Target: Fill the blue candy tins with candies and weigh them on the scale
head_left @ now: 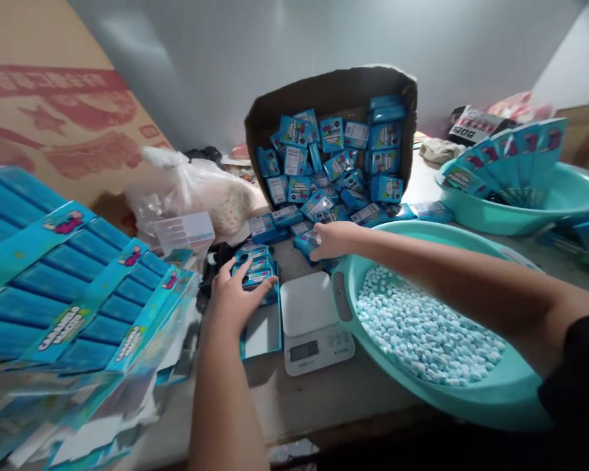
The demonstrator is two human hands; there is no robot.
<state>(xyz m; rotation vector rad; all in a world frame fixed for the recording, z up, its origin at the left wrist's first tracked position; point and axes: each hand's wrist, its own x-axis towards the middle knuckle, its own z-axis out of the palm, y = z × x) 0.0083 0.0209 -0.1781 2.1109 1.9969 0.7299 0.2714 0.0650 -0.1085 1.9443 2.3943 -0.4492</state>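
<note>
My left hand point(235, 297) lies with spread fingers over a blue display tray point(261, 333), touching the small boxes point(258, 265) that fill its far end. The near end shows a bare pale bottom. My right hand point(331, 241) reaches across to the heap of small blue candy boxes and has its fingers closed on one box point(305, 245); part of the grip is hidden. Between the hands sits a white kitchen scale point(307, 304), its pan bare. A turquoise basin point(451, 409) holding pale blue candies point(427, 327) is under my right forearm.
Behind, a cardboard carton point(331, 82) lies on its side, spilling small blue boxes. Filled blue display boxes point(73, 275) are stacked at left beside a clear plastic bag point(177, 183). A second turquoise basin point(576, 190) with blue printed cards point(520, 160) stands at right.
</note>
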